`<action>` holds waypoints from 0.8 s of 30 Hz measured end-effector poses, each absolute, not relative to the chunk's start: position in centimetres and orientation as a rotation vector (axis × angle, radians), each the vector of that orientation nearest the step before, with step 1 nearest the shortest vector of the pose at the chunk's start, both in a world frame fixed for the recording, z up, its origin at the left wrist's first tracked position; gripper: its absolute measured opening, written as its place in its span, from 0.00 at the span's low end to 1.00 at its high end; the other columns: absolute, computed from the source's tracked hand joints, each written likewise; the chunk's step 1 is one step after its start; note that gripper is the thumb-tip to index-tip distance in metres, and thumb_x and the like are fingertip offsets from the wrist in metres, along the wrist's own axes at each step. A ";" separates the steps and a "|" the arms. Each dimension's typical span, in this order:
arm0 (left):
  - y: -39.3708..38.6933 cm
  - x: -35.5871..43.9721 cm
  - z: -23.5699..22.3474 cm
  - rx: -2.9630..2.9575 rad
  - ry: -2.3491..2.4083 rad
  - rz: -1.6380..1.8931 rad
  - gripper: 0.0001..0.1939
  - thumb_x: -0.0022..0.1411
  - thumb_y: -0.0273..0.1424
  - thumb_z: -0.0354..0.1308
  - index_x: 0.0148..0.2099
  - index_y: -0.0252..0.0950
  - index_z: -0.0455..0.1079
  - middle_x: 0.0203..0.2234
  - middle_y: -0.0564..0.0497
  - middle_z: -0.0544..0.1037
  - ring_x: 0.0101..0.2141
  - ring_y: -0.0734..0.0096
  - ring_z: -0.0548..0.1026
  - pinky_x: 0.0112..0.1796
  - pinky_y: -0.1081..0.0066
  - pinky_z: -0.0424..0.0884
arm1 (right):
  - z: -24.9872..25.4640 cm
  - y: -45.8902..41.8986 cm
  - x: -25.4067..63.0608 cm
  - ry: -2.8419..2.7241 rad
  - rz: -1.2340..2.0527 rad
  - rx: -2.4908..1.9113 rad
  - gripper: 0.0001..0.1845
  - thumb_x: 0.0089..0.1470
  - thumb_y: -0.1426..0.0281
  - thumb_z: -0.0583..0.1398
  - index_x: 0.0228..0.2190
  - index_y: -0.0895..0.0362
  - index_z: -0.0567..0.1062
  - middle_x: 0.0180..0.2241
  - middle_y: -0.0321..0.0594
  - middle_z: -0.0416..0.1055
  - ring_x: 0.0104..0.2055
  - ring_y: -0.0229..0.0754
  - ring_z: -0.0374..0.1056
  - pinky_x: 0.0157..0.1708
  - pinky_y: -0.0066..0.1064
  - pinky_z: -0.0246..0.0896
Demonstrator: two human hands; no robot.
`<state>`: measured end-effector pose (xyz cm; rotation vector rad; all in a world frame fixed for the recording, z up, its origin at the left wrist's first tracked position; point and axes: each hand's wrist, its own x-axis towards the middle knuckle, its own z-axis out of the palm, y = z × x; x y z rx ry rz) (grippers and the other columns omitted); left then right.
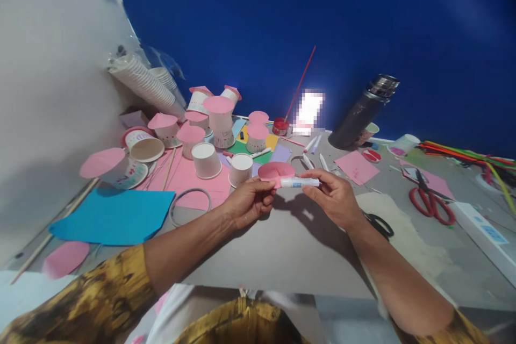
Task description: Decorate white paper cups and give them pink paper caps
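Note:
My left hand (248, 201) pinches the edge of a round piece of pink paper (276, 171) between thumb and fingers. The paper is held above the table and looks slightly cupped. My right hand (334, 193) grips a slim white tube with blue print (298, 182), held level. Its far end meets the pink paper close to my left fingertips; whether it presses on the paper I cannot tell. Just behind my left hand stand two upturned white paper cups (241, 167). Further left are several cups with pink paper tops (217, 105) and drawn markings.
Left lie a blue sheet (115, 215) and a tape roll (190, 207). Stacked paper cups (141, 78) lean at the back. A dark flask (358, 113) stands behind my right hand. Right are red-handled scissors (431, 204), black-handled scissors (379, 224) and a long white box (486, 236).

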<state>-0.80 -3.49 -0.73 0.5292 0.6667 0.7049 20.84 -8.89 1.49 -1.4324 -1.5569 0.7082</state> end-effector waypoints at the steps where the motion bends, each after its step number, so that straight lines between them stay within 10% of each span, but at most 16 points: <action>1: -3.5 -0.8 -0.8 0.540 0.662 0.701 0.08 0.57 0.25 0.66 0.33 0.33 0.68 0.24 0.54 0.71 0.18 0.82 0.64 0.18 0.80 0.58 | 1.5 -8.9 20.8 -1.566 0.699 -1.415 0.14 0.55 0.59 0.66 0.41 0.53 0.82 0.35 0.38 0.76 0.27 0.38 0.62 0.27 0.30 0.57; 24: -4.4 -0.4 -1.3 0.944 0.782 0.803 0.13 0.55 0.36 0.65 0.29 0.37 0.64 0.13 0.60 0.63 0.15 0.81 0.57 0.19 0.76 0.53 | 1.2 -9.3 19.9 -1.963 -0.050 -1.049 0.10 0.63 0.73 0.63 0.46 0.53 0.78 0.37 0.42 0.74 0.40 0.45 0.70 0.42 0.37 0.68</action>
